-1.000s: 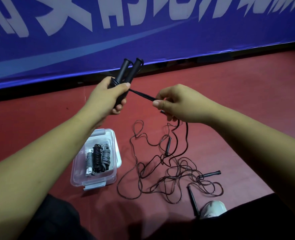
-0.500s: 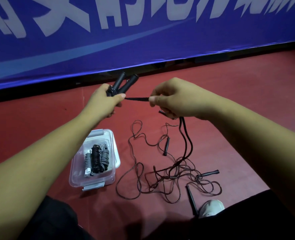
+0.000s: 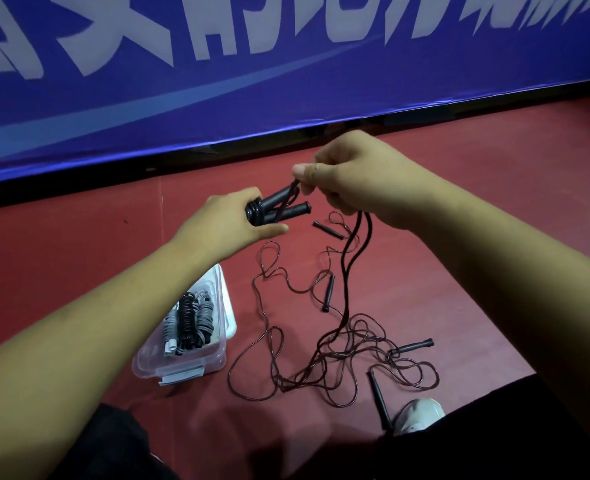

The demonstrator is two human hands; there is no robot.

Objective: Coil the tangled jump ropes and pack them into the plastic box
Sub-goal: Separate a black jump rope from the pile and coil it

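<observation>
Jump rope [image 3: 350,261] first: its two black handles [image 3: 281,208] lie side by side in my left hand [image 3: 231,225], my fingers curled round their near ends, where a few turns of rope are already wound. My right hand [image 3: 355,174] sits just above the handles' free ends, close to the left but not touching it. Thumb and forefinger pinch the rope, which crosses the handles slantwise and then hangs from my fist as two strands to the red floor [image 3: 494,209].

There it runs into the tangle [image 3: 352,362] of thin ropes, with four loose handles [image 3: 328,292] scattered in and around it. The clear plastic box [image 3: 182,370] stands left of the tangle, partly under my left forearm, holding three coiled ropes [image 3: 188,320] — grey, black, grey. A white shoe [image 3: 419,415] shows beside the tangle's near edge, and a blue banner [image 3: 286,98] backs the floor.
</observation>
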